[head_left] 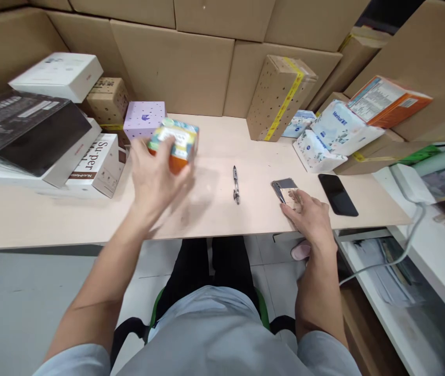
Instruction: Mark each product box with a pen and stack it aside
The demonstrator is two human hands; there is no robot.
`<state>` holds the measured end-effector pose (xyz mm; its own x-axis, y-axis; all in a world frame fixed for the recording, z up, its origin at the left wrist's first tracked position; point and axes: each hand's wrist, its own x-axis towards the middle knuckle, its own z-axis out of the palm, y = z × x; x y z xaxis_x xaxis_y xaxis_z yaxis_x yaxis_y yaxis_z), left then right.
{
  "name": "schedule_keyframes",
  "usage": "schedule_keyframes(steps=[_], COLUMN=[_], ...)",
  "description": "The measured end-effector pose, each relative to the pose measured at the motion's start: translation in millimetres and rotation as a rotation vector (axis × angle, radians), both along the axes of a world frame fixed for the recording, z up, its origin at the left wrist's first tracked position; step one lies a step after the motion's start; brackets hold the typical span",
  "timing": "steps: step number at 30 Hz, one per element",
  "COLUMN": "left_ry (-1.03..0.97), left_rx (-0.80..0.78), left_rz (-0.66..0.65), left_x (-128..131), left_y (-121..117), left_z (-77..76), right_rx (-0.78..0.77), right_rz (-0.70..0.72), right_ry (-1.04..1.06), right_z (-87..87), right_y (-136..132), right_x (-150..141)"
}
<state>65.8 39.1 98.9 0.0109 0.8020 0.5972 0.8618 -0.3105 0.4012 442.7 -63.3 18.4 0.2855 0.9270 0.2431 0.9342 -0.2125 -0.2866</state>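
My left hand (159, 172) grips a small colourful box (181, 138), green and yellow on top with an orange lower part. The hand and box are raised above the left half of the table, blurred by motion. At the right, my right hand (310, 216) has its thumb and fingers around a small beige patterned packet (290, 197). That packet lies over a flat grey thing (283, 183) with a shiny edge, whose kind I cannot make out. Between the hands a pen (236, 185) lies on the table. Right of my right hand lies a black smartphone (338, 195).
A purple box (144, 119), a white "Su-per" box (97, 164) and a dark box (30, 130) stand at the left. A tall cardboard box (279, 99), tissue packs (341, 128) and an orange box (386, 102) are at the back right. Cardboard panels (171, 68) wall the table's rear.
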Motion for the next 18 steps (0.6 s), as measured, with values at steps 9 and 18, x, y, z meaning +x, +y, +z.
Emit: schedule_keyframes(steps=[9,18], left_ry=[-0.032,-0.089], left_rx=[-0.141,-0.143], left_rz=[0.091,-0.051], left_x=[46,44], left_y=[-65,-72], left_z=[-68.9,-83.6], right_rx=[0.299,-0.314], right_rz=[-0.029,0.4], right_ry=[1.1,2.23], right_z=[22.9,49.1], right_y=[-19,-30], right_x=[-47,-184])
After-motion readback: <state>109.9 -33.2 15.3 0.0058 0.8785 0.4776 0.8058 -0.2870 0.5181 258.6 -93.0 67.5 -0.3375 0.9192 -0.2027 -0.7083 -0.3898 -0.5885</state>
